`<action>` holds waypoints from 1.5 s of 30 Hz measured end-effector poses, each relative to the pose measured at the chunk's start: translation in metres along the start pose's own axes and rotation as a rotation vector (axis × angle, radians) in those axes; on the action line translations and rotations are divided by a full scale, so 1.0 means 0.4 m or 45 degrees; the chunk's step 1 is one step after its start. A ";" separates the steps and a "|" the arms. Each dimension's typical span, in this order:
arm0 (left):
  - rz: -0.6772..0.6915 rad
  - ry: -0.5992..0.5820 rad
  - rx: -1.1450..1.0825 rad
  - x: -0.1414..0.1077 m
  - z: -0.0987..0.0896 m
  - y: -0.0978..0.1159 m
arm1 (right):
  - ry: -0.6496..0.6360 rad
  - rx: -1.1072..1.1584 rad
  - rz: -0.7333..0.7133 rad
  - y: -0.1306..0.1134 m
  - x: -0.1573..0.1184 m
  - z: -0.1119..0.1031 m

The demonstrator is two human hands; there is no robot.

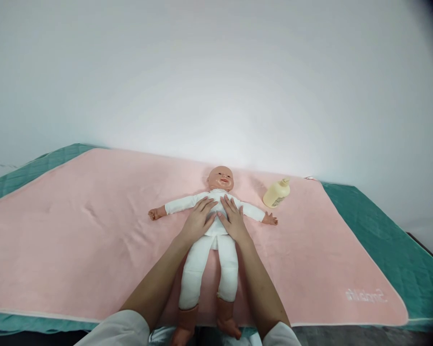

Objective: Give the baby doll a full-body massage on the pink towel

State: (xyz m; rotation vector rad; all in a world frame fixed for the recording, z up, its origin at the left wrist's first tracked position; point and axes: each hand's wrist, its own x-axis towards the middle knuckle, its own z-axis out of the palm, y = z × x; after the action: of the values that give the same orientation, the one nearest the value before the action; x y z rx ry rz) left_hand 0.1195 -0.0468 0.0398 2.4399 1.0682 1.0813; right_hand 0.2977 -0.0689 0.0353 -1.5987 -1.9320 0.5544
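Observation:
A baby doll (219, 229) with a white cloth body lies on its back, its head toward the wall, its arms spread and its legs pointing at me. My left hand (200, 218) rests on one side of the doll's torso, fingers spread over the white cloth. On the other side of the torso lies my right hand (234, 218), also with fingers spread. The two hands are close together, and neither grips anything. To the right of the doll's head stands a pale yellow pump bottle (276, 193), beyond the doll's outstretched hand.
A pink mat (94, 230) lies under the doll and bottle, with lettering at its near right corner. Beneath it is a green quilted cover (386, 235), showing at both sides. A white wall (216, 81) rises behind the far edge.

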 end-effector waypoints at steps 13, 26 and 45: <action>-0.002 -0.063 0.029 0.003 -0.007 -0.003 | 0.177 -0.011 0.200 0.017 -0.004 0.014; 0.084 -0.025 0.049 0.003 -0.022 0.002 | 0.407 0.137 0.071 0.059 -0.024 -0.003; 0.155 -0.520 0.044 0.007 -0.025 0.034 | 0.488 0.162 0.020 0.095 -0.013 0.005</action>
State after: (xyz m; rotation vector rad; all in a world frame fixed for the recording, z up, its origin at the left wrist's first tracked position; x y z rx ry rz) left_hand 0.1205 -0.0545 0.0550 2.6233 0.8213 0.5566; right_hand 0.3252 -0.0661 0.0088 -1.5130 -1.5708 0.3385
